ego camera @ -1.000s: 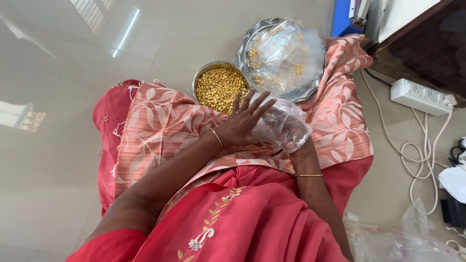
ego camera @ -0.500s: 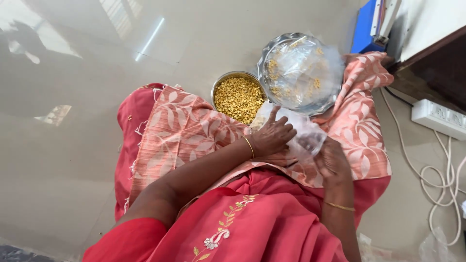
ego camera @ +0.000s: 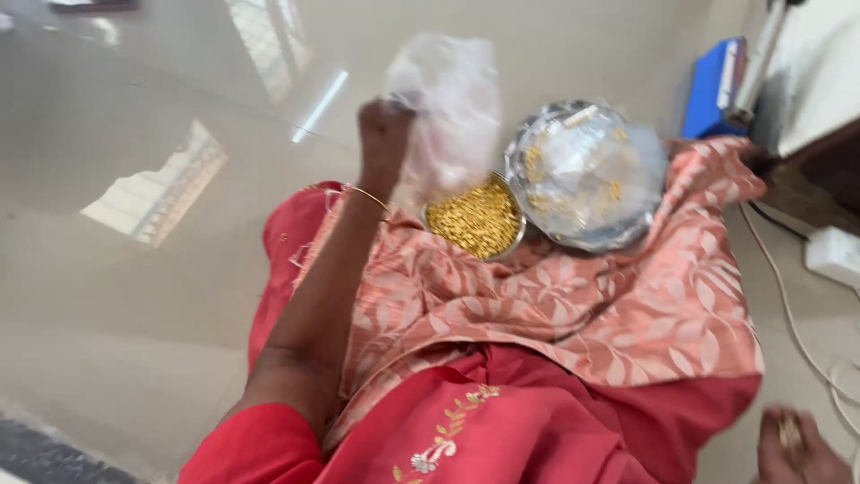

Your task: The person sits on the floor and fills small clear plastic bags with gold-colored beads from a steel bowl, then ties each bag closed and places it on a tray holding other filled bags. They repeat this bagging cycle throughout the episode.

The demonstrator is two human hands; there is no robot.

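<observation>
L hand fist-clamped on crinkly clear plastic bag; R hand low, grip unclear.

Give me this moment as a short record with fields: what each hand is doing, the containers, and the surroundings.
Left hand: raised, gripping a clear plastic bag
Right hand: low at the frame's bottom right corner, blurred, grip unclear
Bowl: metal, holds yellow grains, below the bag
Plate: steel, covered with clear plastic, beside the bowl
Cloth: pink leaf-patterned fabric over the lap
Floor: glossy beige tiles
Far right: white power strip
</observation>
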